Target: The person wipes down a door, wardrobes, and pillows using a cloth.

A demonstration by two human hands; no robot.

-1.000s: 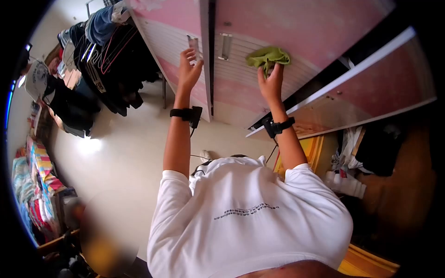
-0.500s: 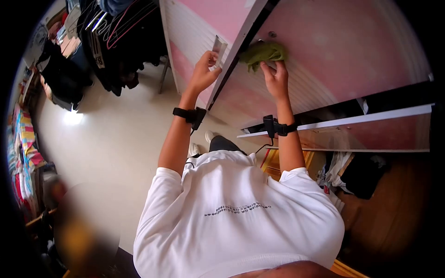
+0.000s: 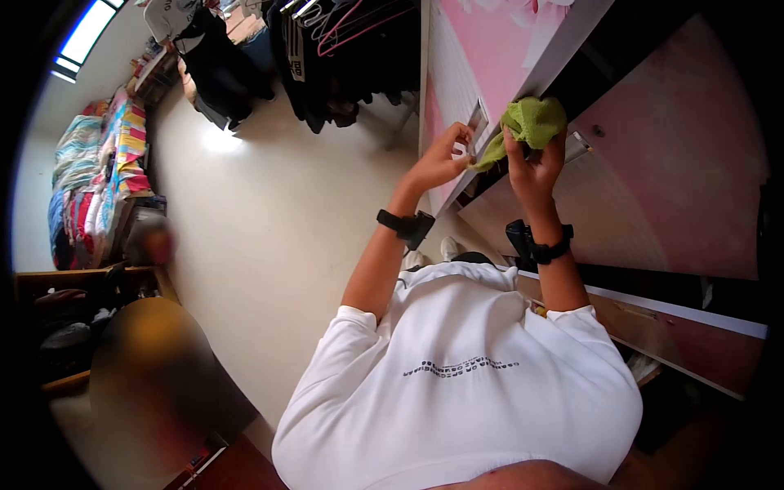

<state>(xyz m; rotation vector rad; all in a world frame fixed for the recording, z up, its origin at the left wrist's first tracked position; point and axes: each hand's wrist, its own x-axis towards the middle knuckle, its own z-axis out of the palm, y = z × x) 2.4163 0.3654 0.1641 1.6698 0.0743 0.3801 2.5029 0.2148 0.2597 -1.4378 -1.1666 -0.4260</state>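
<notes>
One left hand curls loosely at one door handle; one right hand pinches one green cloth.

I can't read any text for certain: the two lines of dark print across my white shirt are too small and distorted, as are the pale marks on the dark hanging garment and the letters on the white cap.
</notes>
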